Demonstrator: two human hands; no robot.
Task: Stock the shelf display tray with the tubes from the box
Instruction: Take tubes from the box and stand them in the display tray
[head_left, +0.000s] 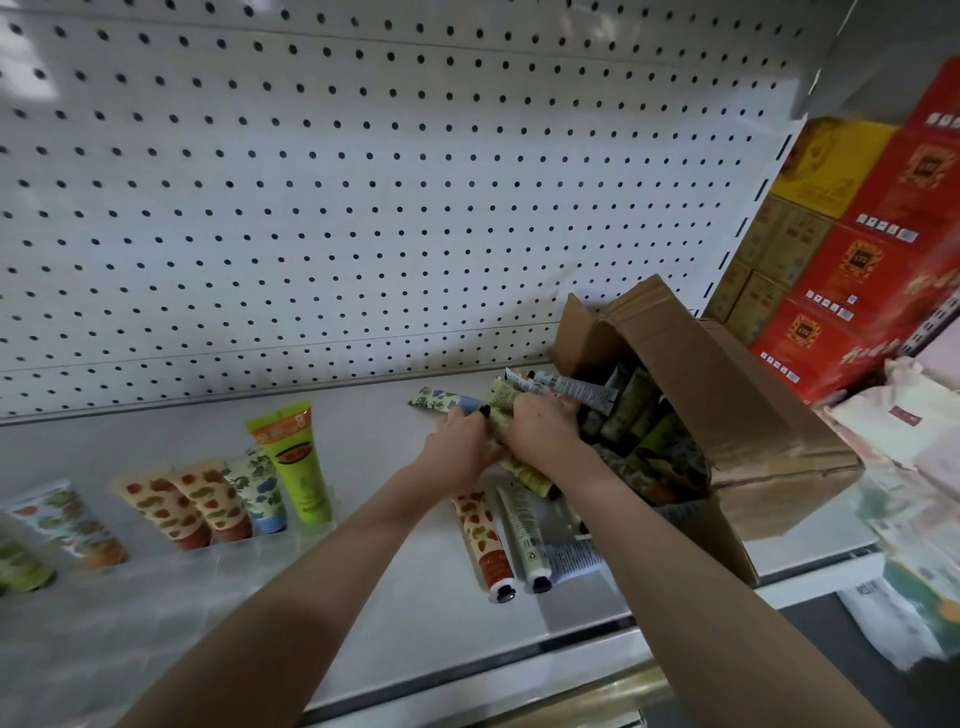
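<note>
You are reaching both bare arms forward over a white shelf (405, 613), and your hands are meeting, touching each other, just at the mouth of the cardboard box (753, 415). The box is lying on its side at the right of the shelf, its flaps hanging open toward the left, with a jumble of loose tubes (641, 415) filling it.

Your left hand (460, 444) is closing its grip round a blue-flowered tube (441, 401), which is sticking out to the left past the fingers. Your right hand (540, 428) is closing its grip on a fanned bundle of tubes (566, 387) pointing back toward the box. How many tubes it is holding is hard to tell.

Under your wrists, three more tubes are lying flat on the shelf, side by side with caps toward you: a strawberry-print tube (483, 540), a pale green tube (524, 535) and a grey-white tube (574, 558).

At the front left, the clear display tray (171, 577) is sitting on the shelf, well apart from the box. Tubes are standing in it cap down in a row, among them a bright green tube (296, 462) and two strawberry tubes (179, 504).

A white pegboard (363, 208) is forming the back wall. Red and yellow cartons (857, 234) are stacking up beyond the box on the right.
</note>
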